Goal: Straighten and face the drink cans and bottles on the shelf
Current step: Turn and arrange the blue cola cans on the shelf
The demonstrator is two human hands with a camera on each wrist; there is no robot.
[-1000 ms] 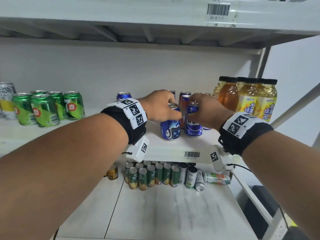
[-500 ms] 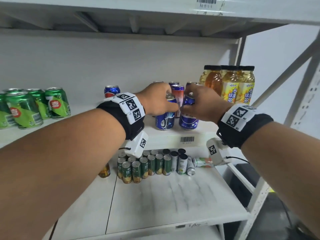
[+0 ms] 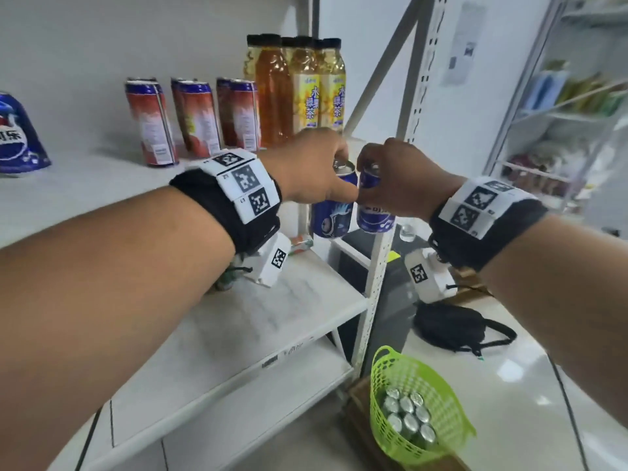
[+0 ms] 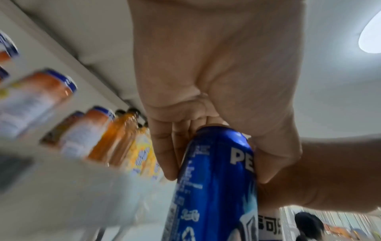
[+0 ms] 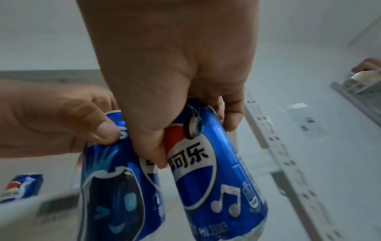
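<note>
My left hand [image 3: 316,171] grips a blue cola can [image 3: 331,215] by its top, fingers and thumb curled round the rim [image 4: 214,159]. My right hand [image 3: 394,178] holds a second blue cola can [image 3: 375,217] the same way, its logo facing the right wrist camera [image 5: 214,176]. Both cans hang side by side in the air, off the right end of the shelf [image 3: 85,185]. On that shelf stand several red-and-white cans [image 3: 197,120], amber tea bottles [image 3: 295,90] and one more blue cola can [image 3: 17,137] at the far left.
A perforated white upright [image 3: 377,273] stands just below the held cans. On the floor sits a green basket [image 3: 418,413] of silver-topped cans, with a black bag [image 3: 455,324] behind it. The lower shelf board [image 3: 238,334] reaches under my left forearm. Another rack [image 3: 571,96] stands far right.
Both hands have lifted their blue cans off the shelf and carried them rightward past its end. The head view has swung right and down, now showing the floor and basket.
</note>
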